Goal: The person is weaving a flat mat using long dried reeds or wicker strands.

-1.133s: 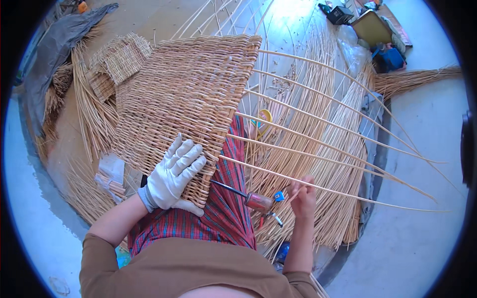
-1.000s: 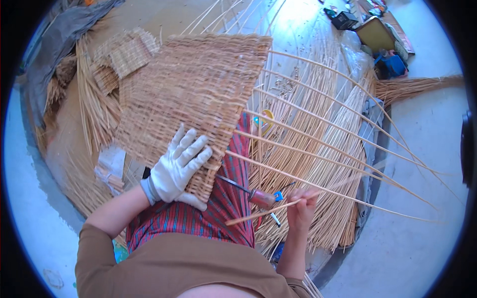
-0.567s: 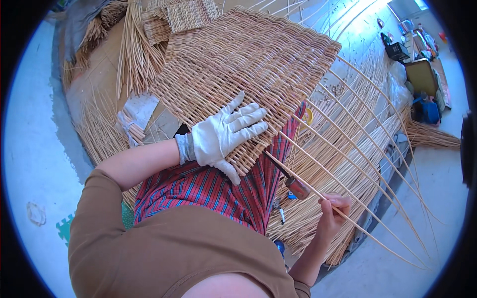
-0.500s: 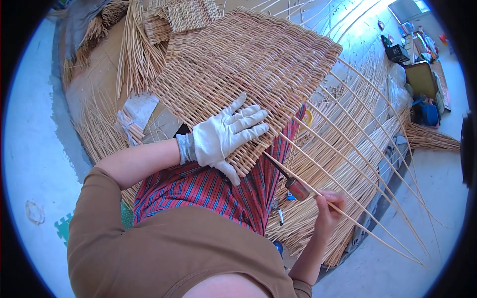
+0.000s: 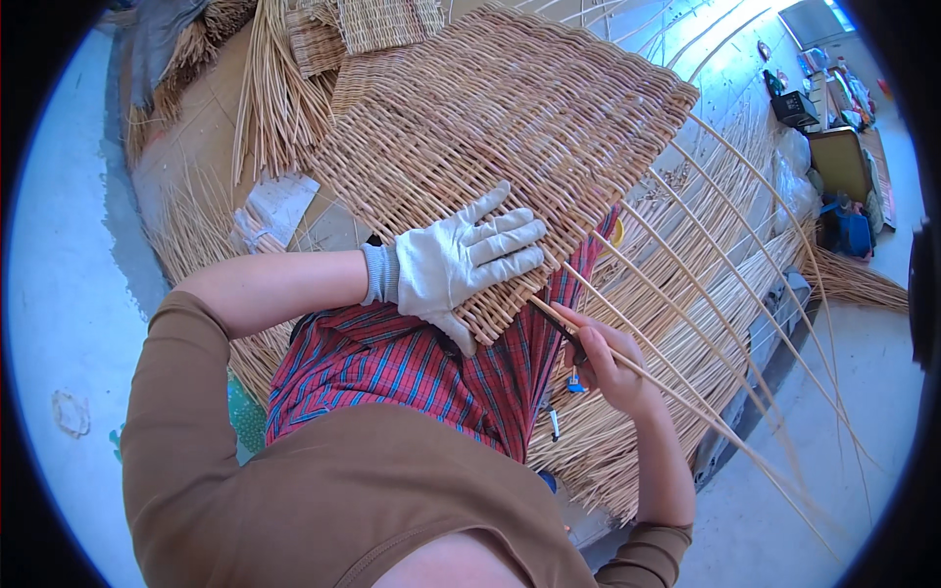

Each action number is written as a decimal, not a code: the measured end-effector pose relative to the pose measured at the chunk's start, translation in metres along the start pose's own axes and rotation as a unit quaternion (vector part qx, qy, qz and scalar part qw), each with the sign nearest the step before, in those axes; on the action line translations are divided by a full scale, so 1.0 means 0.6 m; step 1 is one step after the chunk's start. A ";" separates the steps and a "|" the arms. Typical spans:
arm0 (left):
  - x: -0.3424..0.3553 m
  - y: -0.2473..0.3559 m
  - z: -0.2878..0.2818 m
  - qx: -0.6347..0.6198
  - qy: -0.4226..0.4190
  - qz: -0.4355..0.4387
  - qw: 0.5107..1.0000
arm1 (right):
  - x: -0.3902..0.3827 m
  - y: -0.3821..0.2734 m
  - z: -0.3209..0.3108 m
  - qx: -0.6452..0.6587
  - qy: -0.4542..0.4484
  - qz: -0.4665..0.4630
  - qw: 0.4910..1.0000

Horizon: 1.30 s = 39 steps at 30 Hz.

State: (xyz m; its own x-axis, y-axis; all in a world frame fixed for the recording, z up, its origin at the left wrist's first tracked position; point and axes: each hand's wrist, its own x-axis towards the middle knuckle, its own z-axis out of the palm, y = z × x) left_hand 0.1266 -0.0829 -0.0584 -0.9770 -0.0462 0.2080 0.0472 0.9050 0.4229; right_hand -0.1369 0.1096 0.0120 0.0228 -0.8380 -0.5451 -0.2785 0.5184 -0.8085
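A large woven wicker panel (image 5: pixel 529 108) lies tilted across my lap, with long loose rods sticking out of its right edge. My left hand (image 5: pixel 461 263), in a white knit-cuffed glove, rests flat on the panel's near corner with fingers spread. At the edge beside that corner, my bare right hand (image 5: pixel 616 367) is closed round a pale wicker rod (image 5: pixel 681 397), thumb pressed along it. A dark-shafted hand tool (image 5: pixel 559 321) runs alongside the rod into the weave. My right fingers partly cover its handle, so I cannot tell how firmly they grip it.
Loose wicker rods (image 5: pixel 676 294) cover the floor to the right. Smaller woven pieces (image 5: pixel 390 22) and a rod bundle (image 5: pixel 279 108) lie at the far left. A black crate (image 5: pixel 794 108) and a blue container (image 5: pixel 853 230) stand far right. Plaid cloth (image 5: pixel 392 367) covers my lap.
My right hand has slid up the rod toward the panel's edge and now covers part of the tool's handle. The panel and my left hand have shifted slightly right.
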 end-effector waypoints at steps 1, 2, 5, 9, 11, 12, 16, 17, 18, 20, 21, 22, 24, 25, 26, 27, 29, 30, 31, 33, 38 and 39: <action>0.001 -0.005 0.000 0.005 0.003 0.013 1.000 | 0.011 0.005 -0.009 0.002 -0.034 0.007 0.999; 0.001 -0.007 0.001 0.009 0.005 0.012 1.000 | 0.019 0.008 -0.014 0.004 -0.068 0.014 0.998; 0.000 -0.009 0.001 0.003 0.015 0.020 1.000 | 0.015 0.016 -0.008 -0.037 -0.065 -0.023 0.997; -0.005 -0.012 0.004 -0.004 0.024 0.019 1.000 | 0.019 0.015 -0.004 -0.214 -0.055 0.064 0.973; -0.007 -0.011 0.009 0.000 0.029 0.017 0.999 | 0.016 0.051 0.013 -0.249 0.022 0.024 0.968; -0.006 -0.010 0.012 0.009 0.034 0.018 0.999 | 0.020 0.076 0.013 -0.249 0.021 0.029 0.968; -0.001 -0.006 0.017 -0.006 0.057 0.018 0.998 | 0.023 0.102 -0.011 -0.511 0.185 -0.218 0.811; -0.004 -0.005 0.020 -0.009 0.058 0.015 0.998 | 0.016 0.100 -0.003 -0.454 0.160 -0.170 0.860; -0.006 -0.003 0.023 -0.016 0.055 0.013 0.998 | 0.012 0.097 0.005 -0.392 0.134 -0.120 0.902; -0.010 -0.008 0.019 -0.021 0.051 0.017 0.998 | 0.007 0.057 0.014 -0.276 0.070 -0.008 0.958; -0.011 -0.010 0.018 -0.021 0.052 0.017 0.998 | 0.005 0.057 0.019 -0.294 0.100 -0.029 0.950; -0.010 -0.010 0.018 -0.016 0.057 0.020 0.998 | 0.000 0.059 0.021 -0.313 0.132 -0.050 0.939; -0.007 -0.005 0.020 -0.016 0.066 0.024 0.997 | -0.025 0.134 -0.054 -0.547 0.219 -0.163 0.791; -0.009 -0.012 0.019 -0.006 0.060 0.027 0.998 | -0.074 0.181 -0.100 -0.466 0.223 -0.028 0.856; -0.006 -0.018 0.016 0.005 0.051 0.030 0.998 | -0.123 0.216 -0.127 -0.368 0.220 0.107 0.897; -0.003 -0.016 0.021 0.019 0.062 0.032 0.997 | -0.148 0.216 -0.105 -0.319 0.188 0.122 0.921; -0.007 -0.009 0.025 0.024 0.056 0.030 0.998 | -0.175 0.187 -0.024 -0.276 0.126 0.071 0.950; -0.002 -0.011 0.019 0.035 0.059 0.027 0.997 | -0.179 0.191 0.011 -0.181 0.124 0.069 0.973; -0.007 -0.008 0.018 0.024 0.055 0.025 0.998 | -0.170 0.161 0.042 -0.115 0.101 0.076 0.985; -0.004 -0.007 0.009 0.017 0.053 0.019 0.998 | -0.158 0.095 0.090 -0.111 0.116 -0.010 0.987; 0.001 0.003 0.009 0.035 0.047 -0.001 0.998 | -0.134 0.089 0.121 -0.147 0.165 -0.178 0.959; 0.001 0.002 0.011 0.035 0.048 0.004 0.998 | -0.138 0.090 0.118 -0.156 0.137 -0.135 0.969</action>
State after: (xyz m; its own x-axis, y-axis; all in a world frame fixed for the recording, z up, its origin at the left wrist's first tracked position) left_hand 0.1247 -0.0791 -0.0635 -0.9520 -0.0769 0.2964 0.0363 0.9328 0.3587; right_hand -0.0857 0.2193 -0.0021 -0.1087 -0.9719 -0.2086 -0.5764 0.2326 -0.7834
